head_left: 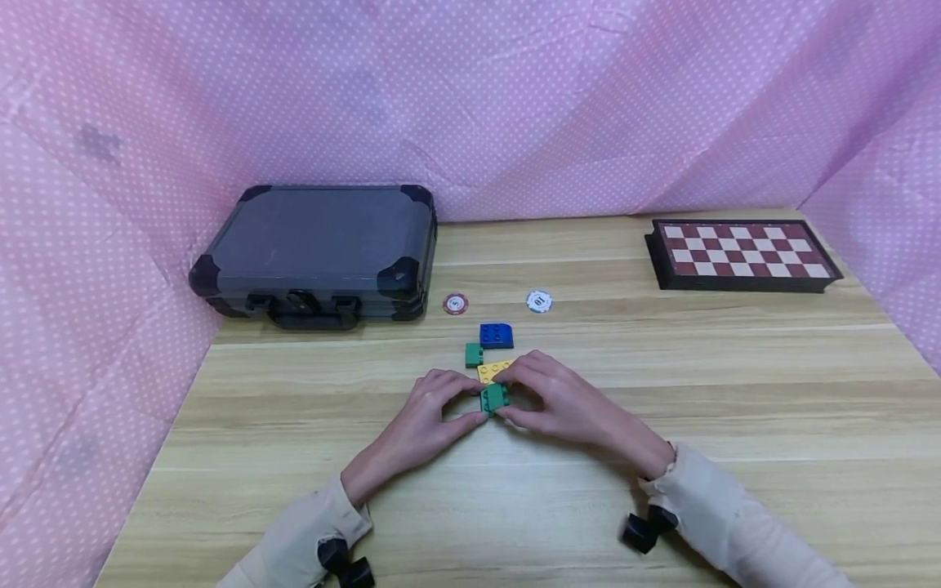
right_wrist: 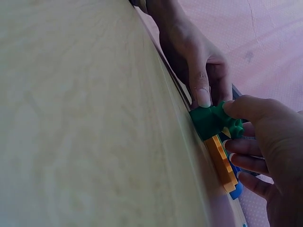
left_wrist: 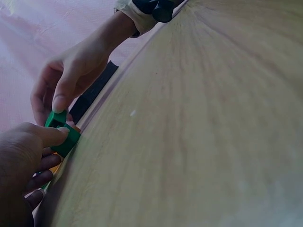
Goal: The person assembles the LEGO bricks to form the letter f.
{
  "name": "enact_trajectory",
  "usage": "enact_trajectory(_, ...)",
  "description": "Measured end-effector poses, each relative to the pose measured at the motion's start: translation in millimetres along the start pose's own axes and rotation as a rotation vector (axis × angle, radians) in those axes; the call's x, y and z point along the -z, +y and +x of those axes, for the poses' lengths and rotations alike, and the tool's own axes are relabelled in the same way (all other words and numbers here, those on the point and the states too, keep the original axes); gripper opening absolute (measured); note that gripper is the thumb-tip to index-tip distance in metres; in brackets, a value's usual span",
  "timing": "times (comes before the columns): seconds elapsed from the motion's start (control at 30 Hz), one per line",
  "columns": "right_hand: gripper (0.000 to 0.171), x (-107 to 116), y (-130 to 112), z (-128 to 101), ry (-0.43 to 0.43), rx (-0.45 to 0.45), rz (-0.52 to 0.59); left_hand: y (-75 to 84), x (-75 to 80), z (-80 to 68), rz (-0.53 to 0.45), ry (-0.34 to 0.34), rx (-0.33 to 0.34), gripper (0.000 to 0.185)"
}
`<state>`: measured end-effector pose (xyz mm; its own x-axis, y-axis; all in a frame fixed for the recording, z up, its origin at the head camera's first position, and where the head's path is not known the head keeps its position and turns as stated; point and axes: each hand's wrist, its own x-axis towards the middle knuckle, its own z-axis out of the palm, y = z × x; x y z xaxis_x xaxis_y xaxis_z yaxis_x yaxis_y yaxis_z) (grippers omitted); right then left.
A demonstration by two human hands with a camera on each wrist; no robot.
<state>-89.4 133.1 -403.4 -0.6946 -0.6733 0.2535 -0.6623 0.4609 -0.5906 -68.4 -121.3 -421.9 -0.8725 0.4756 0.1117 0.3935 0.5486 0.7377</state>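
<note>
Pale sleeves (head_left: pixel 742 523) lie nearest; beyond, I find left grip (head_left: pixel 424 412) and right grip (head_left: pixel 564 398) each narrowly pinching the green blockwork (head_left: pixel 493 397) from opposite sides, presumably for steadiness, just nearside of the yellow block (head_left: pixel 491 372) on the desk (head_left: pixel 735 392).

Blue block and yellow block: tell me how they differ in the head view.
Colour: the blue block is dark blue, the yellow block yellow.
Place: the blue block lies farther back on the table, the yellow block nearer the front.
View: the blue block shows uncovered, while the right hand partly covers the yellow block.
Both lie studs up.
</note>
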Motion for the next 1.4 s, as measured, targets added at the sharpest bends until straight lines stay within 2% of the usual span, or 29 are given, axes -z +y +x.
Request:
enact_trajectory(0.37,0.038,-2.7,-1.4,1.8,0.018,0.029,0.007,1.0,0.5,0.4,0.0,-0.01,0.015,0.036)
enact_trajectory(0.8,0.036,-4.9,-1.7,2.6,0.03,0.071,0.011,-1.0,-0.8,1.1,0.015,0.003,-0.025,0.033)
enact_trajectory(1.4,0.039,-8.5,-4.2,5.8,0.033,0.023,-0.01,-2.0,-1.4,1.0,0.016,0.008,-0.038,0.035)
